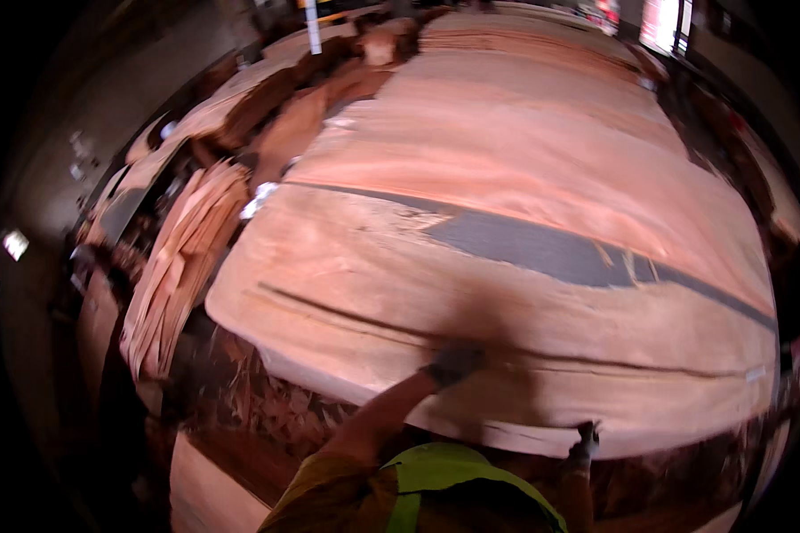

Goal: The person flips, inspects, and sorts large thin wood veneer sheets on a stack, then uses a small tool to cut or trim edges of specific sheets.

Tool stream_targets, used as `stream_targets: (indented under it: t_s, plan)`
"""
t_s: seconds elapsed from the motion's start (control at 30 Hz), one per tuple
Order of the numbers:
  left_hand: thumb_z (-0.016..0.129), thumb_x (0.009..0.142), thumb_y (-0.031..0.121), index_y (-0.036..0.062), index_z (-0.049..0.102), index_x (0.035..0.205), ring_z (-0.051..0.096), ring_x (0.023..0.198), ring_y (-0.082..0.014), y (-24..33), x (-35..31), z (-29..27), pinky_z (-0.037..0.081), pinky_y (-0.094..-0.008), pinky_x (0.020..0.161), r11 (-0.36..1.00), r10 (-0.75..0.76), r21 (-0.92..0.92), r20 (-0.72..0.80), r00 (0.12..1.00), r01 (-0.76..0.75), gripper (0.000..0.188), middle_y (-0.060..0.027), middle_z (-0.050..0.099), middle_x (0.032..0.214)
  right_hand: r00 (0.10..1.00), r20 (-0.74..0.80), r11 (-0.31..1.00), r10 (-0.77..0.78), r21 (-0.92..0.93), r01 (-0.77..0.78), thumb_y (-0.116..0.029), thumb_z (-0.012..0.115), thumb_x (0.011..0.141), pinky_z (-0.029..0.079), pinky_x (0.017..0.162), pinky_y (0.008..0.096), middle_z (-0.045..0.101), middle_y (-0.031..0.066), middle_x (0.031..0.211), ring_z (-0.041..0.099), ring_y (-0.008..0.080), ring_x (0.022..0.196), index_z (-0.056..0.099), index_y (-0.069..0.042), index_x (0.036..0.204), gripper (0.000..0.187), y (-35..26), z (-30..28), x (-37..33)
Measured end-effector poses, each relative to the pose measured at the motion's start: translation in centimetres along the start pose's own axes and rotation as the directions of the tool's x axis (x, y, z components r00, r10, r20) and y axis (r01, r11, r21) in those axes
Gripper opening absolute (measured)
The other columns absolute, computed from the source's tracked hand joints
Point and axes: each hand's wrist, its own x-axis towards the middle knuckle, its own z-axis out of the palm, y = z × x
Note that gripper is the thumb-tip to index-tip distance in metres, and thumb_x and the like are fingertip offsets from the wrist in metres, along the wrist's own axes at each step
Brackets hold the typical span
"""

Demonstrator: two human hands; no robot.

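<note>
A wide, pale pinkish wood veneer sheet [347, 258] lies in front of me, with a long dark slit running across its near half. My left hand [454, 362], in a dark glove, is over the sheet beside the slit; motion smears its fingers. At the sheet's near edge, right of my body, is my right hand [585, 439], also dark-gloved, with its fingers closed on that edge. Beyond a wedge of dark grey surface [533, 247], with torn slivers at its edge, a second veneer sheet [507, 142] stretches away.
A bundle of veneer strips [182, 266] leans at the left, near a longer veneer stack [240, 98]. Broken veneer scraps [276, 395] lie below the near left edge. More layered sheets [524, 40] are at the far end. A bright window [662, 25] shows at the far right.
</note>
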Motion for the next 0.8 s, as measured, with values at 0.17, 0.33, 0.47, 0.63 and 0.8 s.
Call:
stream_targets:
  t_s: [0.17,0.33,0.47,0.63,0.8]
  plan:
    - [0.053,0.079,0.017,0.0127,0.063,0.096,0.055,0.099,-0.0275,3.2,5.1,-0.6,0.041,-0.0461,0.089,0.972,0.204,0.149,-0.173,0.963,-0.18,0.02,-0.0102,0.06,0.103,0.953,-0.276,0.978,-0.124,-0.197,0.071,-0.056,0.063,0.077,0.022,0.035,0.0246,0.037,-0.0018,0.065,0.028,0.0097,0.042,0.053,-0.014,0.086,0.044,3.6,-4.8,6.1]
    - [0.052,0.08,0.017,0.0077,0.055,0.117,0.045,0.115,-0.0307,1.1,-1.7,-3.2,0.034,-0.0493,0.098,0.974,0.161,0.208,-0.354,0.922,-0.09,0.038,-0.0148,0.049,0.123,0.971,-0.227,0.98,-0.073,-0.199,0.028,-0.057,0.06,0.077,0.021,0.04,0.0242,0.04,-0.0047,0.066,0.026,0.01,0.045,0.056,-0.019,0.083,0.039,3.9,-5.7,6.6]
    - [0.055,0.079,0.018,0.0055,0.045,0.13,0.039,0.123,-0.0324,-1.6,-11.4,-5.4,0.03,-0.0478,0.103,0.993,-0.014,0.102,-0.355,0.935,0.054,0.053,-0.0161,0.04,0.134,0.994,-0.065,0.985,-0.09,-0.151,0.079,-0.047,0.058,0.083,0.023,0.05,0.0276,0.041,0.0009,0.084,0.028,0.0138,0.059,0.048,-0.017,0.102,0.037,-1.8,2.3,-2.7]
    - [0.058,0.078,0.022,0.0063,0.041,0.132,0.036,0.127,-0.0301,-6.6,-27.1,-6.8,0.031,-0.0449,0.103,0.936,-0.345,-0.038,-0.299,0.89,0.35,0.059,-0.016,0.038,0.137,0.954,0.299,0.974,-0.034,-0.203,0.099,-0.046,0.054,0.086,0.023,0.073,0.033,0.03,0.0055,0.11,0.025,0.0203,0.089,0.033,-0.017,0.119,0.049,-1.2,11.8,-7.8]
    - [0.054,0.082,0.026,0.0098,0.045,0.128,0.048,0.115,-0.031,-13.0,-42.6,-2.1,0.04,-0.0432,0.091,0.707,-0.706,-0.201,-0.127,0.697,0.679,0.05,-0.0145,0.041,0.135,0.843,0.538,0.964,0.031,-0.238,0.116,-0.045,0.05,0.089,0.022,0.097,0.0384,0.02,0.0101,0.136,0.022,0.0268,0.119,0.019,-0.017,0.137,0.064,2.9,20.8,-14.0]
